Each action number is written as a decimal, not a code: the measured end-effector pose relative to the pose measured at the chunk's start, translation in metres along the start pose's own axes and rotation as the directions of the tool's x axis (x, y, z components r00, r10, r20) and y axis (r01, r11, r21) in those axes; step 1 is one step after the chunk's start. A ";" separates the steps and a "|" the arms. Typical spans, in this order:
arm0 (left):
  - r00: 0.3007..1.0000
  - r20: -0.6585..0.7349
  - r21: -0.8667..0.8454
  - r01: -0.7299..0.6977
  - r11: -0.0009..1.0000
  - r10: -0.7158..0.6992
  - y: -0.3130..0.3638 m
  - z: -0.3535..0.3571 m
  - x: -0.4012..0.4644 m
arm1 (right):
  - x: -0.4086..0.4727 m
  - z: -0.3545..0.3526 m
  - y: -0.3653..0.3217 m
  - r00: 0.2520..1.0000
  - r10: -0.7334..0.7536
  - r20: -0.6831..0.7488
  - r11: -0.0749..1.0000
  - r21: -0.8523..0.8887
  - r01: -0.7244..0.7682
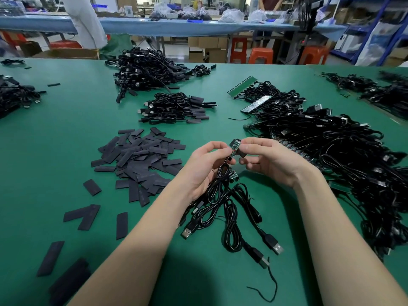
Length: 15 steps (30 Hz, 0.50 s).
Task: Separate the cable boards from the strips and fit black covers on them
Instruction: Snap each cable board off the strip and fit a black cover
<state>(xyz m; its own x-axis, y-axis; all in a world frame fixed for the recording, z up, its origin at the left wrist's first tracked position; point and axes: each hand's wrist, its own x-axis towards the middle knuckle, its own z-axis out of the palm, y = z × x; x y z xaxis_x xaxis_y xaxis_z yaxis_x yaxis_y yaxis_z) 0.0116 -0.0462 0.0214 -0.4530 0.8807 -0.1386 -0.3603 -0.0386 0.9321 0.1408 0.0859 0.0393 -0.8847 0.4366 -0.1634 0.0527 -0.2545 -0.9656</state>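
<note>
A green tabletop point(72, 120) is carrying everything, and the largest thing on it is a sprawling heap of black USB cables point(344, 164) lying to the right, with green board strips point(242, 85) sticking out at its far edge. Farther back, a big pile of covered cables point(145, 71) is sitting near the far edge, with a smaller bundle of covered cables point(174, 108) just in front of it. To the left of the hands, a loose pile of flat black covers point(139, 157) is spreading across the cloth, with a few strays lying nearer the camera. Under the hands, a small bunch of cables point(229, 208) is trailing onto the tabletop. The left hand point(206, 166) is gripping this bunch, its fingers curled round the wires and pinching a small green cable board point(234, 146) from the left. The right hand point(268, 161) is pinching a black cover point(240, 153) against the same board.
</note>
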 end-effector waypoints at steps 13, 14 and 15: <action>1.000 0.022 -0.059 -0.011 0.998 0.012 -0.001 -0.003 0.002 | -0.002 0.001 -0.003 1.000 -0.009 -0.004 0.980 0.201 0.010; 1.000 0.023 -0.072 -0.012 0.997 0.014 -0.001 -0.004 0.003 | -0.002 0.000 -0.003 0.999 -0.047 -0.013 0.974 0.222 0.049; 1.000 0.024 -0.079 -0.012 0.997 0.014 -0.001 -0.004 0.003 | -0.002 0.000 -0.004 0.996 -0.089 -0.026 0.968 0.235 0.093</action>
<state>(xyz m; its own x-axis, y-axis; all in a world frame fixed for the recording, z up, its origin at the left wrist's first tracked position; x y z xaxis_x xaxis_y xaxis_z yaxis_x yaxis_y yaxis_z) 0.0075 -0.0456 0.0192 -0.4384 0.8910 -0.1178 -0.4186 -0.0864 0.9041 0.1424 0.0864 0.0435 -0.8737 0.4795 -0.0820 -0.1395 -0.4084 -0.9021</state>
